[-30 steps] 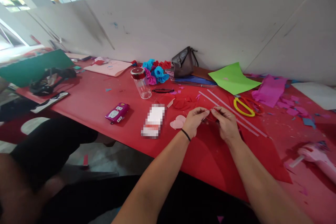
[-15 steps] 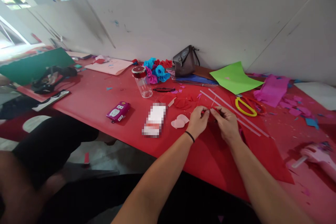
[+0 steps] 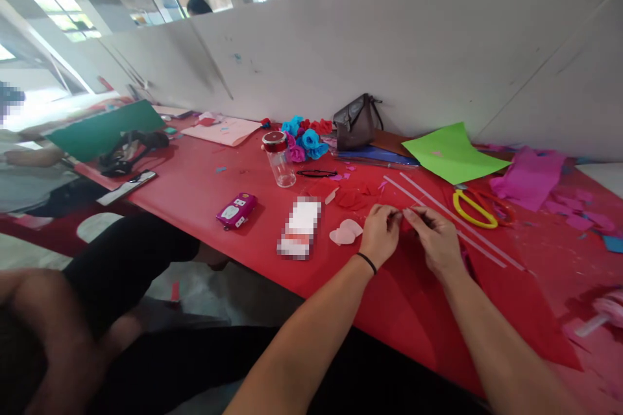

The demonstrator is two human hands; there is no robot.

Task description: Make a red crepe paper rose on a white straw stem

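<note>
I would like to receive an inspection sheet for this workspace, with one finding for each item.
Surface: red table, paper scraps scattered at right.
Work things: red sheet, pink petal-shaped pieces, two pale strips.
Clutter: purple case, red-lidded jar, colourful flowers, brown bag.
Hands: left hand and right hand close together, fingertips pinched; anything between is too small to tell.
Cables: nothing seen.
Surroundings: white partition behind; another person's dark-clothed leg at left.
</note>
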